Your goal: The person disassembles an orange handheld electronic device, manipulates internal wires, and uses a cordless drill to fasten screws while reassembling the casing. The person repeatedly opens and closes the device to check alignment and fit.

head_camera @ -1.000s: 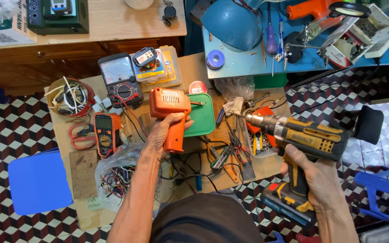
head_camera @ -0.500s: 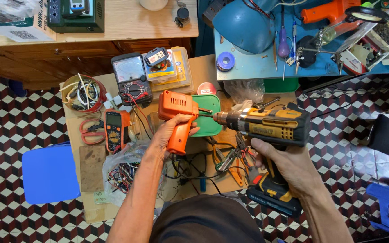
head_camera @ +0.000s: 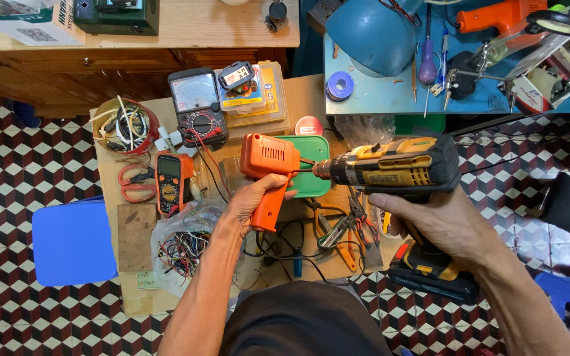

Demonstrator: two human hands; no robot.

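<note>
We see the left hand (head_camera: 253, 201) wrapped around the grip of the orange pistol-shaped tool (head_camera: 270, 173), held over the cluttered low table (head_camera: 110, 173). The right hand (head_camera: 438, 221) clasps the yellow and black cordless drill (head_camera: 397, 173). Compared with a moment ago, the drill has swung left; its tip now meets the orange tool's right side, above the green lid (head_camera: 311, 173).
</note>
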